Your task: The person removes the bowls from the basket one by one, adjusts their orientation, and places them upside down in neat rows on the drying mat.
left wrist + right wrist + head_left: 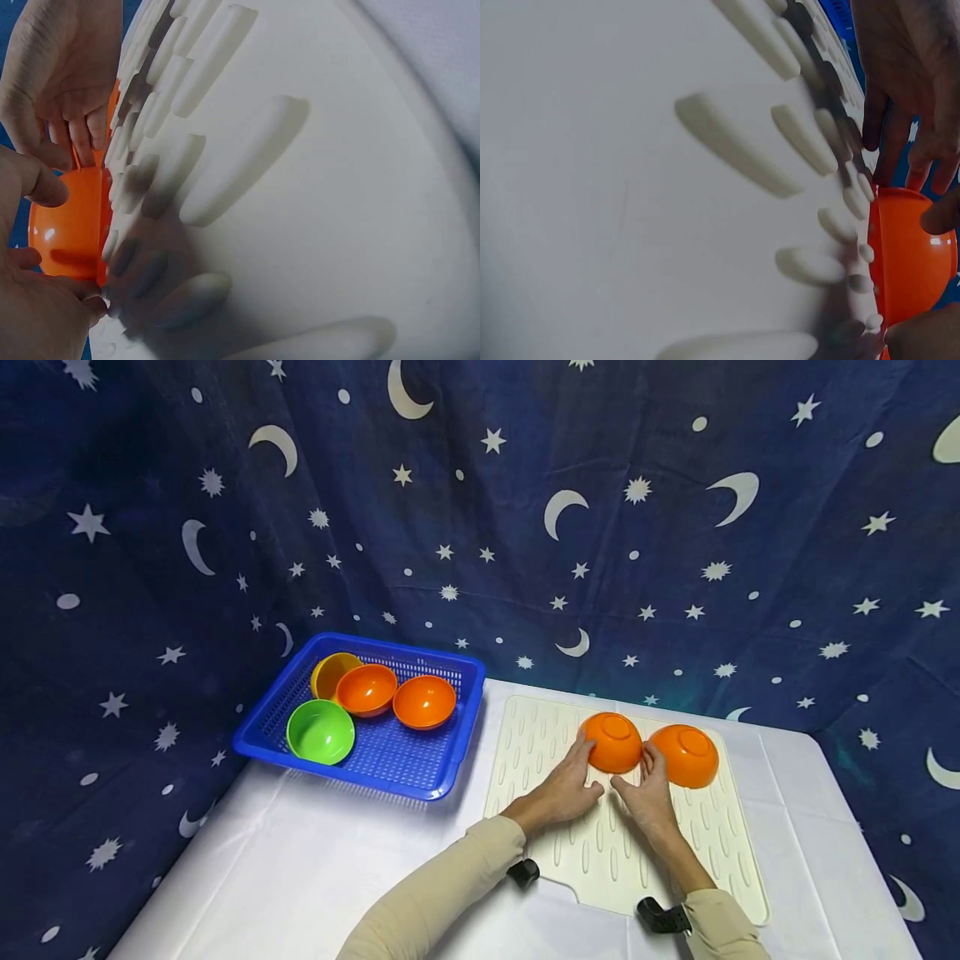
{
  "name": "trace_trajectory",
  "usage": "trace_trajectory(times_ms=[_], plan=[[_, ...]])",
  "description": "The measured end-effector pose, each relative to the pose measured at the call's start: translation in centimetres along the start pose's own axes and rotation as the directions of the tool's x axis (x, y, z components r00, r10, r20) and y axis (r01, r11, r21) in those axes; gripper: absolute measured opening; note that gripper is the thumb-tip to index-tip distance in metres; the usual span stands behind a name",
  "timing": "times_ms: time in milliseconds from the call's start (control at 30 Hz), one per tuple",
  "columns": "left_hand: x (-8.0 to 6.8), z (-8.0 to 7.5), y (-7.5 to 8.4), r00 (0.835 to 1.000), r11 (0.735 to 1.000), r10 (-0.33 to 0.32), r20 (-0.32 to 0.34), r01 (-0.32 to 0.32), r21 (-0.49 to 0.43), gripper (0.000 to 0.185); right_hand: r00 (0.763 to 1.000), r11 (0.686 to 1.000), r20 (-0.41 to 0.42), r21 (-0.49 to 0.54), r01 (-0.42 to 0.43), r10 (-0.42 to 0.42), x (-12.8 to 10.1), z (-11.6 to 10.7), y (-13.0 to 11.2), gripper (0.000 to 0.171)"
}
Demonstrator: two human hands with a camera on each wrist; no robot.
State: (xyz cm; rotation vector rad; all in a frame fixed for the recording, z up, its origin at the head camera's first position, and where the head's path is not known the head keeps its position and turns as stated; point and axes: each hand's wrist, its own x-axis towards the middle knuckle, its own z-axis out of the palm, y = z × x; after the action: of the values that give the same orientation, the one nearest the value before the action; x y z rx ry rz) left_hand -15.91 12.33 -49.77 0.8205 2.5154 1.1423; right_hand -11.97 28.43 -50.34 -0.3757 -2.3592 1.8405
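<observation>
An orange bowl point(613, 742) lies upside down on the cream ridged drying mat point(540, 752), between my two hands. My left hand point(564, 783) touches its left side with extended fingertips, the thumb standing away from it in the head view. On the opposite side my right hand point(648, 795) rests its fingers along the bowl, in the narrow space beside a second upside-down orange bowl point(684, 757). Both wrist views show the bowl's rim down at the mat. In the left wrist view, the fingers of both hands partly cover the near bowl point(71, 225).
A blue plastic basket point(468, 718) stands to the left on the white-covered table point(315, 852). Inside it are a green bowl point(321, 732), a yellow bowl point(327, 675) and two orange bowls point(424, 702). A dark curtain point(517, 527) with moons and stars hangs behind.
</observation>
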Motion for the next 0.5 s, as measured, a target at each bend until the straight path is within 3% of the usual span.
trace_trajectory(times_ms=[233,367,500], plan=[[-0.1,0.1,-0.5,1.000,1.000,0.016,0.025,-0.016,-0.023,0.073,0.994,0.989,0.101,-0.148,-0.015,0.030,0.2,-0.8,0.3,0.094],[-0.1,0.0,-0.9,0.999,0.999,0.040,0.017,-0.040,0.004,0.057,0.976,0.979,0.217,-0.200,0.048,-0.004,0.4,-1.5,0.0,0.095],[0.0,0.0,-1.1,0.998,0.998,0.053,0.026,-0.054,0.042,0.041,0.967,0.953,0.255,-0.287,0.091,-0.015,0.4,-1.9,-0.1,0.096]])
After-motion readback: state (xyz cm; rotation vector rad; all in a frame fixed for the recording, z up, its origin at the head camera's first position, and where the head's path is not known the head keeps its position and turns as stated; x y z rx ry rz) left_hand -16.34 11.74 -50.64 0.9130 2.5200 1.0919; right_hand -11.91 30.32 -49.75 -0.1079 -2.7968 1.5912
